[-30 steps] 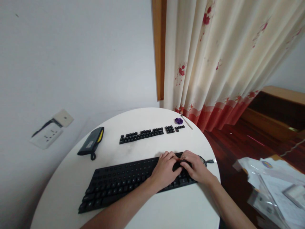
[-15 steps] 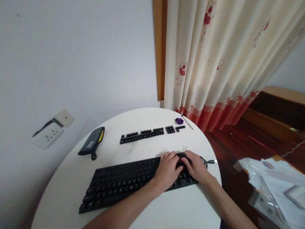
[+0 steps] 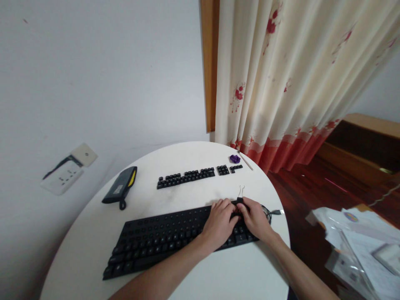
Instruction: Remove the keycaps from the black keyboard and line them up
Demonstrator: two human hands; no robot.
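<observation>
A black keyboard [image 3: 156,233] lies at a slant across the round white table. Its upper rows show bare key positions, while keycaps sit on the lower rows. My left hand [image 3: 219,223] rests on the right part of the keyboard, thumb apart from the fingers. Close beside it, my right hand [image 3: 256,218] is closed on a keycap puller [image 3: 241,191], whose two thin wire prongs point up and away from me. Between the hands, the fingertips and part of the puller's dark handle are hidden. Loose black keycaps [image 3: 186,178] stand in rows behind the keyboard.
A dark case with a yellow edge [image 3: 120,185] lies on the left. Purple putty-like stuff [image 3: 234,158] and a thin brush-like stick [image 3: 245,161] lie at the back right. A cable plug [image 3: 276,212] rests near the right edge. Papers and plastic bags [image 3: 359,246] sit beyond the table.
The puller's wire prongs stand out higher above my right hand, and more of its dark handle shows. My right fingers have shifted slightly; my left hand has barely moved.
</observation>
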